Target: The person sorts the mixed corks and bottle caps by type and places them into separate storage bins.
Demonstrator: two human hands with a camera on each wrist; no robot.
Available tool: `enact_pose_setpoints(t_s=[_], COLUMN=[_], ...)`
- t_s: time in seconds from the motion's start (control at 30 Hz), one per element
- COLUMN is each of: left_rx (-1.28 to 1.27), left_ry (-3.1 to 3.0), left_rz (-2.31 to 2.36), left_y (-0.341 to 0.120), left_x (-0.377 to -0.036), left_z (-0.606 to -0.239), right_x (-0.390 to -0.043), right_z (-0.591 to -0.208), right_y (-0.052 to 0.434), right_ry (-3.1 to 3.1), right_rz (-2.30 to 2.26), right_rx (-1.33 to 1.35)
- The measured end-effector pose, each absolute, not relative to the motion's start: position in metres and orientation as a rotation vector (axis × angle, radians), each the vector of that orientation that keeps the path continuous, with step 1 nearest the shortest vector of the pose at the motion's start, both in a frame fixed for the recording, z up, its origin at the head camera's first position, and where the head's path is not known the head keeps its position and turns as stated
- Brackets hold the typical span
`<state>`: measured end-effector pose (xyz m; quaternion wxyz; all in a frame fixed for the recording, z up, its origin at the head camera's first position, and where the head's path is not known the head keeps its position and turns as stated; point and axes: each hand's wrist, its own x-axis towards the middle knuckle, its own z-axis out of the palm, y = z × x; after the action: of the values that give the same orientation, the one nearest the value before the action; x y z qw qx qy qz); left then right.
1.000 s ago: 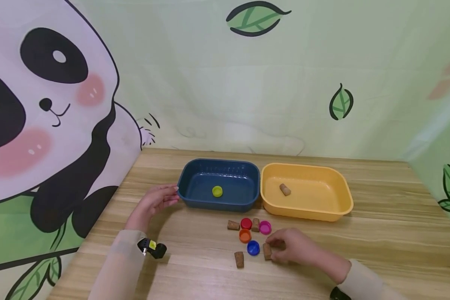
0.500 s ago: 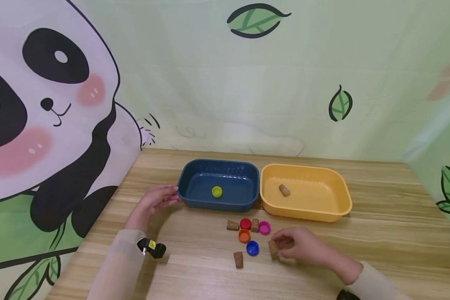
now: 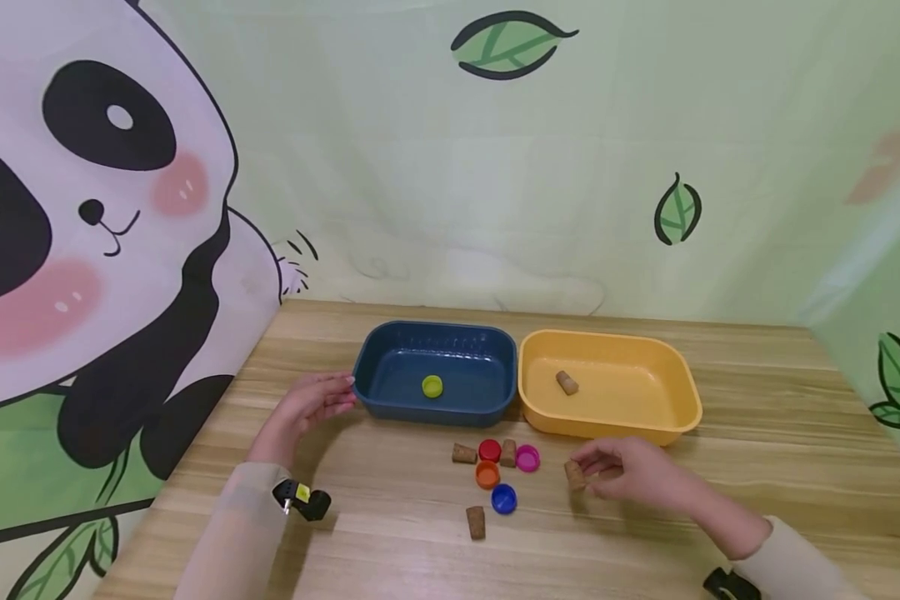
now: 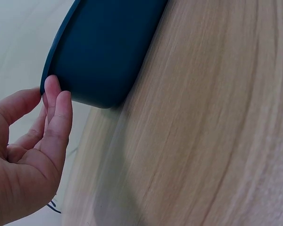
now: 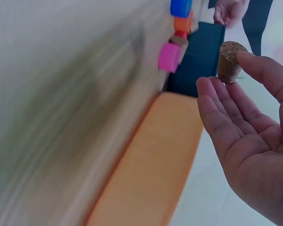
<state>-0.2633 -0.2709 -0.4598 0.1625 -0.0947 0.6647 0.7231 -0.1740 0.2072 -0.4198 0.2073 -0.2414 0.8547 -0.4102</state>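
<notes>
Two bins sit side by side on the wooden table (image 3: 757, 417): the dark blue bin (image 3: 435, 371) with a single yellow-green bottle cap (image 3: 432, 385) lying on its floor, and touching its right side the yellow bin (image 3: 607, 392), with one cork (image 3: 567, 382) lying tilted inside, toward its left half.

Just in front of the yellow bin's front wall, the right hand (image 3: 633, 473) pinches a cork (image 3: 574, 475) between thumb and fingertips, raised a little off the tabletop. The left hand (image 3: 307, 404) sits at the blue bin's left end, fingers fairly straight, tips touching the wall and gripping nothing.

In front of the seam between the bins lies the loose cluster: a cork (image 3: 464, 453), a red cap (image 3: 489, 450), another cork (image 3: 507, 452), a magenta cap (image 3: 528, 457), then an orange cap (image 3: 487, 474), a blue cap (image 3: 503, 498) and a last cork (image 3: 476, 522) nearest the person.

The right wrist view shows what the head view cannot: the held cork (image 5: 231, 61) stands on end, pressed by the thumb against the fingertips (image 5: 212, 92), palm open beneath it, with the yellow bin's outer wall (image 5: 151, 165) below. The left wrist view shows the left hand's fingertips (image 4: 53, 89) laid against the blue bin's rounded corner (image 4: 104, 52), not hooked over the rim. Neither wrist view sees into a bin; only the head view shows their contents.
</notes>
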Motion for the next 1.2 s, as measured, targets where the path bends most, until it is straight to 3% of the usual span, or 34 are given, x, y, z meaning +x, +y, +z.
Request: enact_pose_setpoints(t_s=[0.6, 1.2], left_rx=[-0.292, -0.299], left_ry=[1.917, 1.907], left_rz=[2.048, 2.055], left_y=[-0.27, -0.27], left_x=[-0.263, -0.263], left_z=[-0.459, -0.459], right_x=[-0.199, -0.25], right_z=[-0.385, -0.346], right_y=[0.25, 0.269], right_ry=[2.377, 2.386], right_rz=[-1.131, -0.985], right_rx=[-0.712, -0.596])
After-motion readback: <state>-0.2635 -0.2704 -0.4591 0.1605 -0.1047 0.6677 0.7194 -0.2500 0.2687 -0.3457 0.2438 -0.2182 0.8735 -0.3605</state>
